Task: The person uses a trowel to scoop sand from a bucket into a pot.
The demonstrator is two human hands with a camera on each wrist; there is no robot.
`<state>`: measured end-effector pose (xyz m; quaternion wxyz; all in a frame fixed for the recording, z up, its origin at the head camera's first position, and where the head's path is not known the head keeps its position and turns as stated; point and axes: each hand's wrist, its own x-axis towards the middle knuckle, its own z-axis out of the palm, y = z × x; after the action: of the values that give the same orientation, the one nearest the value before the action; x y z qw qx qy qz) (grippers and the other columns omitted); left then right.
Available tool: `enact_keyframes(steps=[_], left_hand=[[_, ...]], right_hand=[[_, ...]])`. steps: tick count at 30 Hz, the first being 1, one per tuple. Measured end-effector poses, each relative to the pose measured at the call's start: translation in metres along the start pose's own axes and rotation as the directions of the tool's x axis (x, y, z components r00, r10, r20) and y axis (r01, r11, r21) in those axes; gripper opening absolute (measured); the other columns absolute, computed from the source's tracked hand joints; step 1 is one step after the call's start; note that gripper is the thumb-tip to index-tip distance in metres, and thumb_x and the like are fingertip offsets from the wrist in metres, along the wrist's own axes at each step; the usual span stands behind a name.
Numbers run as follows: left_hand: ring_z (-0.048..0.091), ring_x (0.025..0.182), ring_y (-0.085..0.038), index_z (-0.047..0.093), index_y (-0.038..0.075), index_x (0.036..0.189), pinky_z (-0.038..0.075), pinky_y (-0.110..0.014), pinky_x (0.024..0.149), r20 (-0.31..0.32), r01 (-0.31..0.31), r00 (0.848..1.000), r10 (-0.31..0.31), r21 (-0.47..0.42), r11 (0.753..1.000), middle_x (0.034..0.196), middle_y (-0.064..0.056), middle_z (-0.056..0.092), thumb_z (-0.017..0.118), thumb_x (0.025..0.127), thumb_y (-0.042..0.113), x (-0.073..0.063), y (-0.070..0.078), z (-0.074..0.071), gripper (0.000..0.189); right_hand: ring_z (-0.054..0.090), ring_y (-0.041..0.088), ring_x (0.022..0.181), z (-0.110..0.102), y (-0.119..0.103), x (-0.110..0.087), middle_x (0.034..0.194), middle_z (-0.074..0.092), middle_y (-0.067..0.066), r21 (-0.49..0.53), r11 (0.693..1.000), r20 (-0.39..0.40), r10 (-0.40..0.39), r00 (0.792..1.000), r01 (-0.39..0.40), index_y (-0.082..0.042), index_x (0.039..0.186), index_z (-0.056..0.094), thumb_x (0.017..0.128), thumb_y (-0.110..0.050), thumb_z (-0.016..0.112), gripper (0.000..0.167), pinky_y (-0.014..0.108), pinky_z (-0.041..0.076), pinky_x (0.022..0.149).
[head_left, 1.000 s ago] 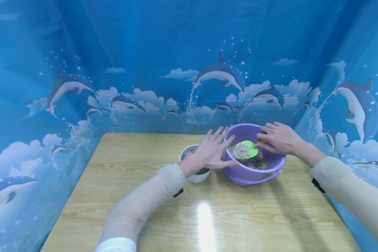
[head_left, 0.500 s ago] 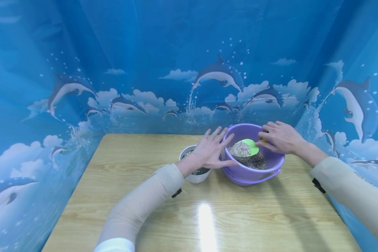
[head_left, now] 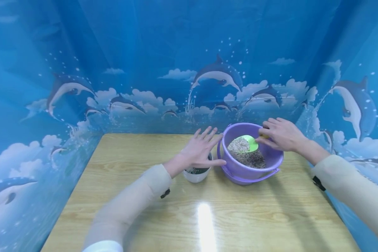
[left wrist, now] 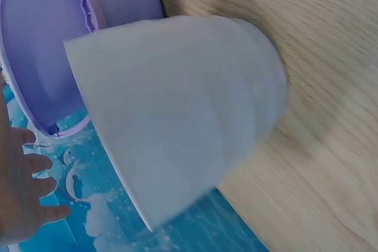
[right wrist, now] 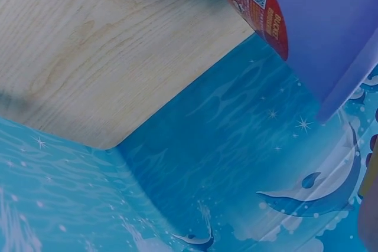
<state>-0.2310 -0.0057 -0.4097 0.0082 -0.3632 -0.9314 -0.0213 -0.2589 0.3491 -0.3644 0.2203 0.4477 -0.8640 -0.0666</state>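
My right hand [head_left: 283, 135] holds the yellow handle of a green scoop [head_left: 253, 143] in the head view. Pale grainy material [head_left: 238, 144] fills the scoop, which is over the inside of a purple bucket [head_left: 249, 172]. Darker grainy mix [head_left: 252, 160] lies in the bucket's bottom. My left hand [head_left: 200, 150], fingers spread, is over a white pot [head_left: 196, 177] and near the bucket's left rim; whether it touches either I cannot tell. It partly hides the pot's dark contents. The left wrist view has the pot's side [left wrist: 177, 116] up close, with the left hand [left wrist: 26, 190] beyond.
Both containers stand toward the back of a wooden table [head_left: 138, 196]. Behind and beside it hangs a blue dolphin-print sheet [head_left: 163, 42]. The bucket's handle [head_left: 264, 179] hangs down in front. A red label [right wrist: 260, 4] shows on the bucket in the right wrist view.
My left hand has moved left, from the bucket's rim to over the pot. The right hand has raised the filled scoop slightly within the bucket.
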Motion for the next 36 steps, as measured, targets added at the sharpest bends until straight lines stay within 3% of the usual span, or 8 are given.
enact_keyframes(steps=[7, 15, 20, 25, 30, 36], left_hand=[[0.014, 0.167, -0.035, 0.011, 0.021, 0.172, 0.015, -0.06, 0.136, -0.004, 0.001, 1.0, -0.001, 0.008, 1.0, 0.18, -0.011, 0.012, 0.04, 0.092, 0.088, -0.024, -0.016, 0.006, 0.108], [0.014, 0.167, -0.036, 0.012, 0.019, 0.171, 0.017, -0.059, 0.136, 0.012, 0.037, 0.999, -0.037, 0.015, 0.999, 0.179, -0.013, 0.013, 0.047, 0.089, 0.088, -0.048, -0.035, 0.014, 0.113], [0.017, 0.165, -0.042, 0.014, 0.013, 0.171, 0.019, -0.062, 0.134, 0.017, 0.028, 0.999, -0.028, -0.003, 1.0, 0.177, -0.019, 0.015, 0.055, 0.088, 0.084, -0.061, -0.046, 0.019, 0.117], [0.02, 0.164, -0.042, 0.017, 0.01, 0.17, 0.018, -0.062, 0.134, 0.005, 0.041, 0.999, -0.041, -0.009, 0.999, 0.177, -0.02, 0.015, 0.058, 0.087, 0.081, -0.073, -0.055, 0.026, 0.117], [0.017, 0.165, -0.041, 0.016, 0.009, 0.17, 0.016, -0.061, 0.135, 0.009, 0.067, 0.998, -0.067, -0.015, 0.998, 0.177, -0.019, 0.014, 0.051, 0.086, 0.089, -0.081, -0.062, 0.032, 0.12], [0.016, 0.165, -0.041, 0.015, 0.009, 0.17, 0.016, -0.063, 0.134, 0.006, 0.079, 0.997, -0.079, -0.02, 0.997, 0.177, -0.019, 0.014, 0.023, 0.08, 0.104, -0.086, -0.066, 0.037, 0.13]], right_hand=[[0.049, 0.014, 0.07, -0.006, -0.001, 0.003, 0.077, 0.058, -0.001, 0.002, 1.0, -0.05, -0.011, 0.999, 0.011, -0.018, 0.092, 0.07, 0.103, -0.061, 0.055, 0.047, 0.028, 0.042, 0.058], [0.047, 0.012, 0.07, -0.015, -0.005, 0.017, 0.077, 0.056, -0.003, 0.019, 1.0, -0.06, -0.012, 0.998, 0.014, -0.02, 0.091, 0.071, 0.1, -0.055, 0.063, 0.037, 0.028, 0.041, 0.06], [0.047, 0.012, 0.07, -0.015, -0.01, 0.028, 0.077, 0.057, -0.003, 0.033, 0.999, -0.069, -0.019, 0.997, 0.021, -0.02, 0.091, 0.071, 0.098, -0.052, 0.067, 0.034, 0.028, 0.042, 0.06], [0.05, 0.013, 0.073, -0.014, -0.018, 0.041, 0.08, 0.058, -0.003, 0.041, 0.999, -0.032, -0.011, 0.999, 0.013, -0.021, 0.092, 0.07, 0.093, -0.046, 0.073, 0.025, 0.03, 0.044, 0.063], [0.053, 0.015, 0.076, -0.013, -0.026, 0.054, 0.082, 0.06, -0.003, 0.048, 0.999, 0.011, -0.021, 1.0, 0.021, -0.021, 0.093, 0.068, 0.094, -0.045, 0.073, 0.024, 0.032, 0.046, 0.067], [0.049, 0.013, 0.073, -0.009, -0.035, 0.069, 0.08, 0.056, -0.005, 0.052, 0.997, 0.026, -0.054, 0.998, 0.053, -0.022, 0.092, 0.066, 0.096, -0.046, 0.072, 0.025, 0.03, 0.042, 0.066]])
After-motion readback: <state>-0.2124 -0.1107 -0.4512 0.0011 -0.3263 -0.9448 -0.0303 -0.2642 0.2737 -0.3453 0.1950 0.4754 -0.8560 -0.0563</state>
